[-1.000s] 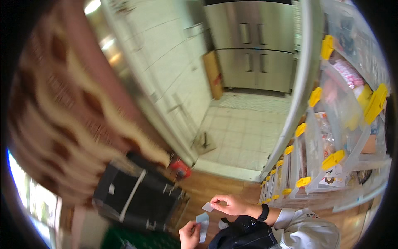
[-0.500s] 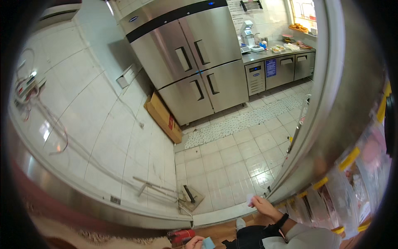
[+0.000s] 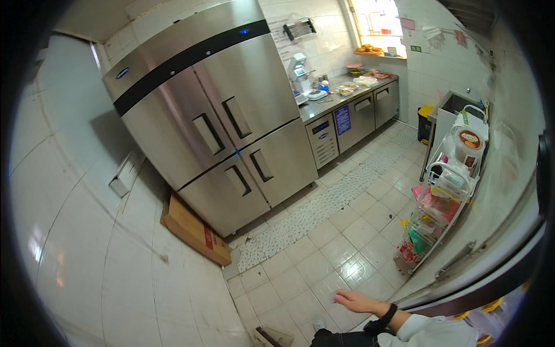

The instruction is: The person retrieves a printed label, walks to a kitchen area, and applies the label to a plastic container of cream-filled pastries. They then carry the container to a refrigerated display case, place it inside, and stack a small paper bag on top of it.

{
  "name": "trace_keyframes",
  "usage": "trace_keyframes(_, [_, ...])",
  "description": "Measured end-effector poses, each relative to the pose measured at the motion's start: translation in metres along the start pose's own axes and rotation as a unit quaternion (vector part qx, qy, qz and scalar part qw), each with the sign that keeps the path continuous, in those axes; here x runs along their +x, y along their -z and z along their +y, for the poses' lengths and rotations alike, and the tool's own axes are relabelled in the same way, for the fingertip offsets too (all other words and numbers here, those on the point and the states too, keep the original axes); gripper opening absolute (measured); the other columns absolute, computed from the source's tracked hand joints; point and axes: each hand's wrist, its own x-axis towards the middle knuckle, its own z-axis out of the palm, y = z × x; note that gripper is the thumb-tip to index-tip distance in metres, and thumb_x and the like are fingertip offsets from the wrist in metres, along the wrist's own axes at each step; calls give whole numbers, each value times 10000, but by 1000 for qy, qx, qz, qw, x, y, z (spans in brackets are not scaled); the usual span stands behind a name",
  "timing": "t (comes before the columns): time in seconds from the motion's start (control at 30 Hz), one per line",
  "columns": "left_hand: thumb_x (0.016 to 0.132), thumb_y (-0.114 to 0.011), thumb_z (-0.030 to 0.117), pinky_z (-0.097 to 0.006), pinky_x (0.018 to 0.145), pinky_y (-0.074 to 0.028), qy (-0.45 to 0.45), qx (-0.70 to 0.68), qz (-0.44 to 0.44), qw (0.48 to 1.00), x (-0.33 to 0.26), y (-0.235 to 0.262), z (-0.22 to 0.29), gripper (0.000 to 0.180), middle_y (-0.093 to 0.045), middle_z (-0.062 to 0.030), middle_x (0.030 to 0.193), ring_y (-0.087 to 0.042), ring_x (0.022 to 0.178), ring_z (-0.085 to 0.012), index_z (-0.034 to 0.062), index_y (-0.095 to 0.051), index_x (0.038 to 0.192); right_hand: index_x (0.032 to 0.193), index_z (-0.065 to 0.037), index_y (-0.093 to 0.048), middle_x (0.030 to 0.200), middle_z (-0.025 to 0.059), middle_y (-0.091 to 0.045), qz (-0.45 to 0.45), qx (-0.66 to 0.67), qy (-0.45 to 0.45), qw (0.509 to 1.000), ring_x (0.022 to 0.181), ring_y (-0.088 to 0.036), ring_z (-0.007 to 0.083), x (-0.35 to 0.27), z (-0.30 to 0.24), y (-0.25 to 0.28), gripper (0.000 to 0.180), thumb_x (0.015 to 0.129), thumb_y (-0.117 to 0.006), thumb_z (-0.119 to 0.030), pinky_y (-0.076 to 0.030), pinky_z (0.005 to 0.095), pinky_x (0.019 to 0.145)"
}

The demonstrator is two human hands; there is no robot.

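My right hand (image 3: 354, 300) reaches out over the tiled floor at the lower middle, a black band (image 3: 391, 316) on its wrist. Its fingers are curled together. What they hold, if anything, is too small and blurred to name. Below it, the tip of a pale shoe (image 3: 318, 324) shows beside dark trousers (image 3: 344, 339). My left hand is out of the picture. Nothing is within touch of the right hand; the door frame (image 3: 474, 298) runs to the right of it.
A steel four-door fridge (image 3: 214, 115) stands ahead, a flat cardboard box (image 3: 196, 231) leaning beside it. Further right come a steel counter (image 3: 352, 124), a sink (image 3: 448, 107) and a loaded white rack (image 3: 430, 225). A patterned mat (image 3: 329, 202) lies along the tiled floor.
I have moved forward through the doorway, so the sink and rack have come into view. My left hand, holding something light blue, has left the picture. The right arm stays outstretched.
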Motion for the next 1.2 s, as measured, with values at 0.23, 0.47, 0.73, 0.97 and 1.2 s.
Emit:
trace_keyframes(0.23, [969, -528, 269, -367, 938, -430, -157, 27, -189, 969, 242, -51, 132, 355, -636, -160, 1123, -570, 1069, -251, -22, -602, 1159, 1218, -52, -573, 1029, 83, -663, 228, 75, -18, 971, 943, -626, 185, 91, 5, 82, 357, 943, -583, -279, -483, 319, 858])
trace_keyframes(0.47, [865, -627, 192, -268, 738, -468, -263, 19, -411, 873, 370, -218, 283, 186, -650, -82, 848, -593, 804, -120, 54, -651, 988, 1159, -35, -596, 954, -3, -578, 438, 277, -36, 854, 898, -535, 97, 145, 62, 170, 270, 905, -599, -125, -449, 244, 811])
trace_keyframes(0.73, [960, -530, 290, -267, 765, -469, -210, 114, -407, 882, 490, -354, 397, 262, -665, -66, 863, -598, 816, -122, 84, -670, 1042, 1090, -10, -585, 958, 24, -631, 497, 342, -72, 795, 885, -579, 100, 298, 129, 386, 227, 883, -582, -104, -473, 262, 794])
trace_keyframes(0.97, [961, -519, 282, -298, 780, -451, -150, 28, -275, 949, 616, -435, 437, 300, -652, -86, 935, -586, 877, -159, 33, -654, 1060, 1149, -9, -566, 1051, 37, -630, 371, 349, 49, 859, 964, -581, 107, 456, 111, 557, 244, 918, -581, -85, -464, 268, 866])
trace_keyframes(1.2, [905, -571, 197, -299, 691, -469, -212, 74, -159, 962, 773, -573, 572, 169, -640, -72, 820, -595, 773, -143, 56, -656, 941, 1173, -48, -591, 1014, 4, -624, 384, 230, -46, 893, 909, -570, 87, 519, 156, 698, 257, 922, -600, -103, -463, 249, 829])
